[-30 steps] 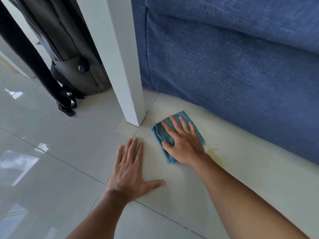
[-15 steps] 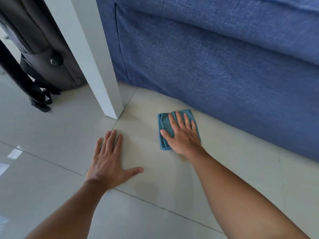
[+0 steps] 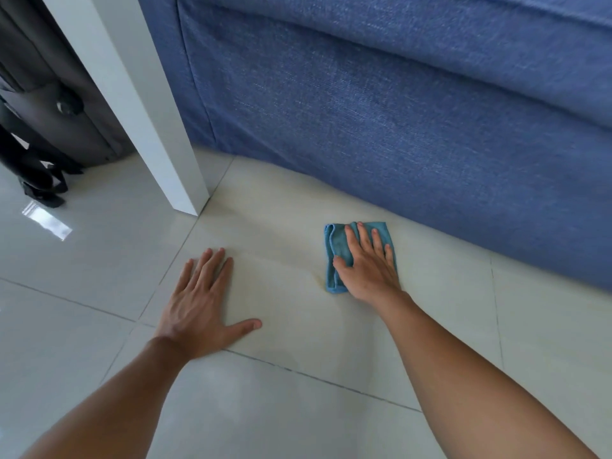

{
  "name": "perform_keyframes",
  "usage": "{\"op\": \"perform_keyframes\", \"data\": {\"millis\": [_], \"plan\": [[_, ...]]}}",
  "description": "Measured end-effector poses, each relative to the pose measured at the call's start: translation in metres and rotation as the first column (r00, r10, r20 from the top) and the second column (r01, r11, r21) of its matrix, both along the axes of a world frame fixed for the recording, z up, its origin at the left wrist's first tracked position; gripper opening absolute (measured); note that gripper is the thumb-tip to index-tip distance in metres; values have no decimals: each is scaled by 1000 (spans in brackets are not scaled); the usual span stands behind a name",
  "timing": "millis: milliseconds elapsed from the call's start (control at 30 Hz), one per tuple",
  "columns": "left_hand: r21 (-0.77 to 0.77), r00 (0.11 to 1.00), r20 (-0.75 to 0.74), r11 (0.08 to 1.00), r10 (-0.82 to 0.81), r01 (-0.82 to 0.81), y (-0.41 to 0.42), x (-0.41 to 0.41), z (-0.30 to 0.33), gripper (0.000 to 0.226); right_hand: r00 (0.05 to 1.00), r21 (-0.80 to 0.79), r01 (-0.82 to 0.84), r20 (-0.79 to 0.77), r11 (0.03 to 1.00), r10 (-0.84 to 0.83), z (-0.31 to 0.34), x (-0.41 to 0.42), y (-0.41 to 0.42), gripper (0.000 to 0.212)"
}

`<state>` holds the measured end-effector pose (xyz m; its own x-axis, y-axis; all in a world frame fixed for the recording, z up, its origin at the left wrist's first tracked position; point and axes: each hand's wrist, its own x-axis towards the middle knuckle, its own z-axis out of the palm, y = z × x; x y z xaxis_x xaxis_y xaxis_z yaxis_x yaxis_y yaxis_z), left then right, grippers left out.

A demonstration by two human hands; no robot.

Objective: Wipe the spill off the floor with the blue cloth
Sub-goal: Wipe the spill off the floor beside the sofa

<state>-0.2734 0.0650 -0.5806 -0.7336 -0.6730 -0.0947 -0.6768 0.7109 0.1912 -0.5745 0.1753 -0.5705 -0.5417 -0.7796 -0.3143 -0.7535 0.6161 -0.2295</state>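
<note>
A folded blue cloth (image 3: 335,253) lies flat on the pale tiled floor, close to the sofa's base. My right hand (image 3: 367,263) presses down on it with fingers spread, covering most of its right side. A faint yellowish smear of spill (image 3: 298,263) runs across the tile just left of the cloth, with a darker spot at the cloth's lower left corner. My left hand (image 3: 202,303) rests flat on the floor, palm down and holding nothing, about a hand's width left of the smear.
A blue fabric sofa (image 3: 397,111) fills the far side and right. A white table leg (image 3: 159,127) stands on the floor at the left of the sofa. Behind it a dark grey backpack (image 3: 49,104) with black straps sits on the glossy tiles.
My right hand has slid the cloth to the right, away from the table leg, leaving a yellowish smear on its left. My left hand stays planted on the floor.
</note>
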Motion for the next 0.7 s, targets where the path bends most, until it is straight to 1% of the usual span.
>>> {"op": "perform_keyframes", "data": {"millis": [167,233,300,400,467,533,600,700], "plan": [[46,996,32,995,-87,85,19,-12,3,133,1000,-8,10,16,1000,-10,3,7,37,68],[64,994,12,992,-110,109,29,-21,3,134,1000,-21,-2,8,1000,2,4,14,54,67],[75,991,3,988,-136,135,40,-29,4,133,999,-60,-27,23,998,29,5,22,70,66],[68,991,-23,988,-135,136,46,-34,5,130,993,-168,-39,101,985,56,6,27,94,62],[64,991,-41,990,-126,128,42,-31,7,127,992,-220,46,126,974,-18,8,20,108,60],[50,995,-57,995,-86,89,37,-21,8,125,990,-214,131,72,968,-118,9,6,115,60],[43,997,-48,997,-62,64,35,-7,7,125,986,-166,169,26,972,-167,8,-7,112,59],[47,996,-57,997,-63,66,37,13,5,130,984,-139,174,-2,975,-176,6,-16,95,59]]}}
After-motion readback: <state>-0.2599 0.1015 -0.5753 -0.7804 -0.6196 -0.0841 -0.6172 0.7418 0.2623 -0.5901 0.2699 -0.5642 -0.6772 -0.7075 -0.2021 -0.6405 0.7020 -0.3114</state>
